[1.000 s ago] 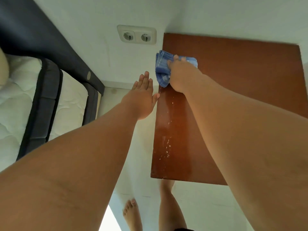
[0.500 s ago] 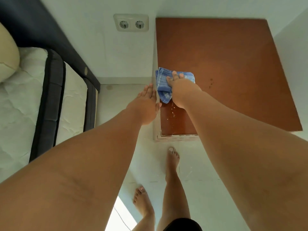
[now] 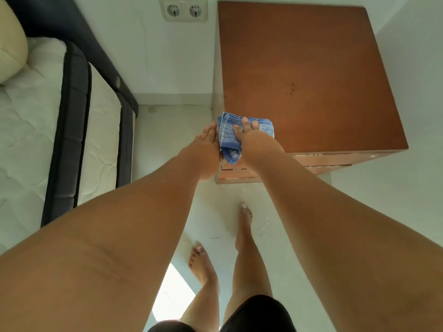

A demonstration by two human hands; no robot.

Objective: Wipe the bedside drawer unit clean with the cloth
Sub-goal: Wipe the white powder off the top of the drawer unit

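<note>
Bedside drawer unit (image 3: 311,80), far right: pressing straight, spread fingers (image 3: 245,123) of the right hand (image 3: 256,142) on the folded cloth (image 3: 226,142) at the near-left corner, holding the flat-fingered left hand (image 3: 203,149) beside the left edge. Probably needing even pressure, dragging nearward, cupping any debris.

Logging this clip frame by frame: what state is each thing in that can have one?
cloth: bunched, on the drawer unit's front left corner, overhanging the edge
drawer unit: drawers look shut, dark specks on top
right hand: pressing the cloth
left hand: open, fingers straight, beside the cloth
wall socket: nothing plugged in
</note>
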